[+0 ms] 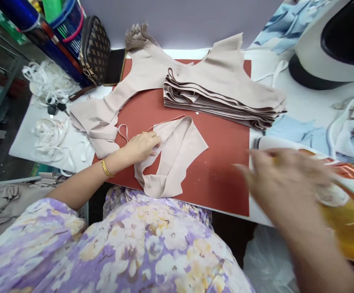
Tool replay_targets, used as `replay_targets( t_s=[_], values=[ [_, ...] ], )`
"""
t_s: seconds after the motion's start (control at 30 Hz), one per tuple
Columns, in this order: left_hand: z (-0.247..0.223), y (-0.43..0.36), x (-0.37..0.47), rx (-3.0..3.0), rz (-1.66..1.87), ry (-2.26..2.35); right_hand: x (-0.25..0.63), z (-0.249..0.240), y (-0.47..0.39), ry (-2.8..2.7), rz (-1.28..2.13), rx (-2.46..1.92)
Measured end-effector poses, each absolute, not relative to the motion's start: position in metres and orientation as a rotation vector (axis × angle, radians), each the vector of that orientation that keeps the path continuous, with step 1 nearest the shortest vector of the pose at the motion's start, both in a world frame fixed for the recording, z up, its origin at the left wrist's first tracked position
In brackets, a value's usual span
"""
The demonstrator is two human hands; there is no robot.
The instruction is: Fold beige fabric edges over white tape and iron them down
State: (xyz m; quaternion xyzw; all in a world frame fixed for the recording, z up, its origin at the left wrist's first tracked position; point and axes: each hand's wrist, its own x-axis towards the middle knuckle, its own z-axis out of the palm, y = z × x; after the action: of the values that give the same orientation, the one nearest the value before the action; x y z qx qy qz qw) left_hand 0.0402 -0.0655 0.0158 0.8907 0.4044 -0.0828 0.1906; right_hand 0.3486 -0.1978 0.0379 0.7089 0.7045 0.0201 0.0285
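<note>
On the reddish-brown board [222,175] lies a pale beige cut fabric piece [177,162], curved into a loop with its edges folded. My left hand [143,146] rests on the left edge of this piece, fingers curled and pinching the cloth; a thin strip of the same colour shows by the knuckles. Off to the right, my right hand [283,179] hangs over the board's right edge, apart from the fabric. Motion smears its fingers, so whether it holds anything is unclear.
Behind the loop sits a thick stack of beige fabric pieces [219,93], with another pile of curved pieces [146,69] to its left. White elastic bundles [50,81], a brown patterned pouch [94,49] and a blue basket [70,28] stand left. A white machine [320,44] occupies the right back.
</note>
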Motion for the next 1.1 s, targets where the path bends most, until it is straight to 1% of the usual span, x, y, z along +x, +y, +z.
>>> replay_targets(
  t_s=[0.03, 0.07, 0.13, 0.2, 0.27, 0.37, 0.53, 0.63, 0.73, 0.8, 0.87, 0.93, 0.97, 1.0, 1.1],
  values=[
    [0.014, -0.065, 0.040, 2.475, -0.224, 1.136, 0.323, 0.028, -0.193, 2.250, -0.016, 2.178],
    [0.012, -0.066, 0.039, 2.444, -0.211, 1.134, 0.298, 0.017, -0.187, 2.329, -0.166, 2.176],
    [0.008, -0.066, 0.036, 2.389, -0.184, 1.117, 0.260, -0.004, -0.177, 2.366, -0.370, 2.251],
    [0.004, -0.066, 0.033, 2.368, -0.147, 1.106, 0.237, -0.017, -0.171, 2.372, -0.509, 2.305],
    [0.004, -0.067, 0.028, 2.376, -0.085, 1.096, 0.229, -0.020, -0.170, 2.380, -0.623, 2.319],
    [0.014, -0.069, 0.023, 2.377, 0.020, 1.050, 0.237, -0.007, -0.174, 2.416, -0.827, 2.321],
    [0.050, -0.066, 0.019, 2.334, 0.256, 0.985, 0.283, 0.029, -0.184, 2.504, -1.168, 2.337],
    [0.069, -0.040, 0.026, 2.160, 0.474, 0.921, 0.323, 0.056, -0.167, 2.460, -1.246, 2.432],
    [0.091, 0.017, 0.044, 1.952, 0.691, 0.845, 0.364, 0.098, -0.127, 2.338, -1.078, 2.640],
    [0.112, 0.064, 0.060, 1.882, 0.917, 0.840, 0.390, 0.132, -0.096, 2.272, -0.924, 2.839],
    [0.136, 0.108, 0.074, 1.815, 1.129, 0.840, 0.415, 0.161, -0.069, 2.341, -0.510, 3.093],
    [0.154, 0.141, 0.084, 1.781, 1.312, 0.819, 0.438, 0.178, -0.050, 2.425, -0.012, 3.208],
    [0.157, 0.153, 0.087, 1.783, 1.368, 0.799, 0.449, 0.181, -0.043, 2.444, 0.175, 3.185],
    [0.156, 0.161, 0.090, 1.798, 1.397, 0.773, 0.458, 0.179, -0.037, 2.448, 0.291, 3.123],
    [0.127, 0.167, 0.095, 1.901, 1.310, 0.736, 0.473, 0.149, -0.022, 2.416, 0.347, 2.824]
  ],
)
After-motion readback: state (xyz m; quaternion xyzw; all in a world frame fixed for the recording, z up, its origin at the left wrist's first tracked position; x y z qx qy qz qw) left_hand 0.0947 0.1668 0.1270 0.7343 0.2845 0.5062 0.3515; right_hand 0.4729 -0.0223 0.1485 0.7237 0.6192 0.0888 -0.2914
